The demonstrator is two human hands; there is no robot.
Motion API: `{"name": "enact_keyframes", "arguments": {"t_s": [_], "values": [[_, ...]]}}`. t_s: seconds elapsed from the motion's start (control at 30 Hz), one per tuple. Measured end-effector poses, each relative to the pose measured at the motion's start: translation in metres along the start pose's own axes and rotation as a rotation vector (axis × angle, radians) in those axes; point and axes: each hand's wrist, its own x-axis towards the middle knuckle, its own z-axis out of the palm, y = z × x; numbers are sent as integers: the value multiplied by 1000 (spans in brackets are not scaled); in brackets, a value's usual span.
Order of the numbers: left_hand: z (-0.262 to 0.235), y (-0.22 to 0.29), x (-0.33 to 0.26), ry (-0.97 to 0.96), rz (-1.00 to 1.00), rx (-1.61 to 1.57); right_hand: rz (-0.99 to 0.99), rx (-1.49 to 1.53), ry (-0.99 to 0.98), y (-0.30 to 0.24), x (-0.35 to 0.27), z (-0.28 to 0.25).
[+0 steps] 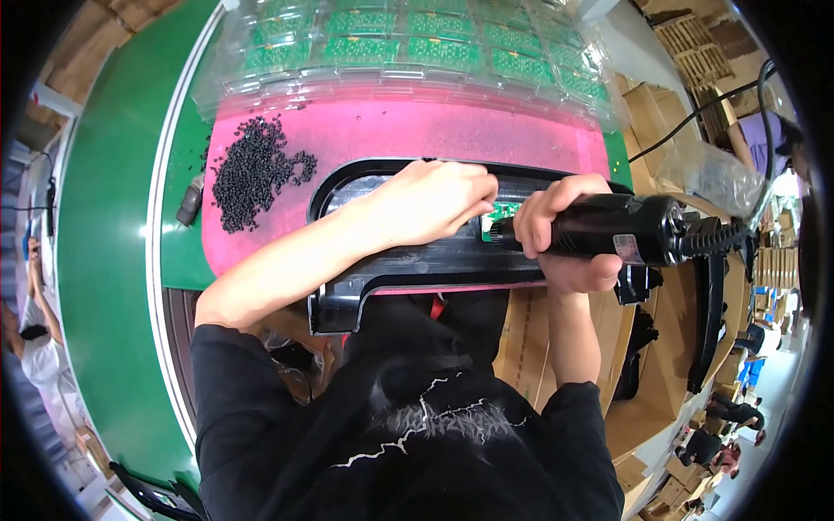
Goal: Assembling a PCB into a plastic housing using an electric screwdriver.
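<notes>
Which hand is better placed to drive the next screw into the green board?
Right. The right hand grips the black electric screwdriver, its tip at the small green circuit board, while the left hand rests on the black plastic housing.

A heap of small black screws [254, 169] is spread left of the gripped black electric screwdriver [621, 228], with clear plastic trays of green circuit boards [417, 48] stacked beyond.

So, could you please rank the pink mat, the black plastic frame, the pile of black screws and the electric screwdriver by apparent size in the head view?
1. Pink mat.
2. Black plastic frame.
3. Electric screwdriver and pile of black screws: look alike, so unranked; the screwdriver sits nearer the camera.
</notes>
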Motion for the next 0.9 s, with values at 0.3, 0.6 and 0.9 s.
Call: {"name": "enact_keyframes", "arguments": {"t_s": [0.3, 0.6, 0.9], "values": [[-1, 2, 2, -68, 191, -37, -320, 104, 128, -24, 0, -1], [0, 7, 9, 18, 204, -185, -394, 101, 136, -35, -3, -4], [-1, 13, 8, -110, -100, -49, -149, -129, 379, -39, -9, -59]]}}
